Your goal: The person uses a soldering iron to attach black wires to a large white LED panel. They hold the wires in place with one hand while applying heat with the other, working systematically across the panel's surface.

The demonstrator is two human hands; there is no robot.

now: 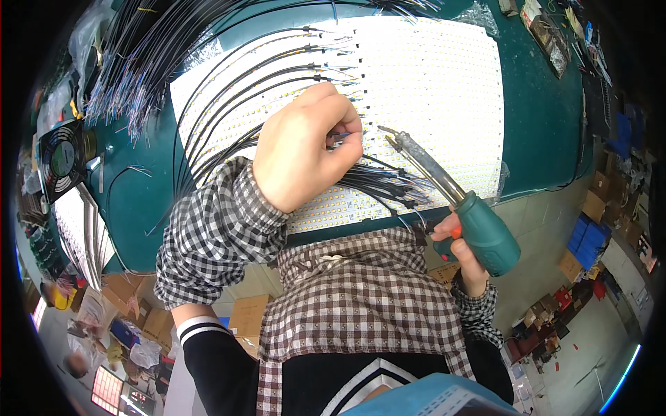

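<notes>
A white sheet of LED boards (pixel 444 90), dotted with small yellow chips, lies before me. Across its left half run several black cables (pixel 243 66) with thin bare-ended wires along the middle row. My left hand (pixel 305 149) is over the board, thumb and fingers pinched on the end of a cable (pixel 340 136); its grip is partly hidden. My right hand (pixel 468 256) is wrapped round the green handle of a soldering gun (pixel 488 232). Its metal tip points up-left, close to the left fingertips and just above the board. A bunch of cables (pixel 388 180) lies beneath the left hand.
A thick bundle of black cables (pixel 146 55) covers the far left of the green table (pixel 534 111). A black fan (pixel 64 158) stands at the left edge, with stacked white strips (pixel 82 225) nearer me. A metal tray (pixel 546 38) sits far right. Cardboard boxes (pixel 248 315) are below.
</notes>
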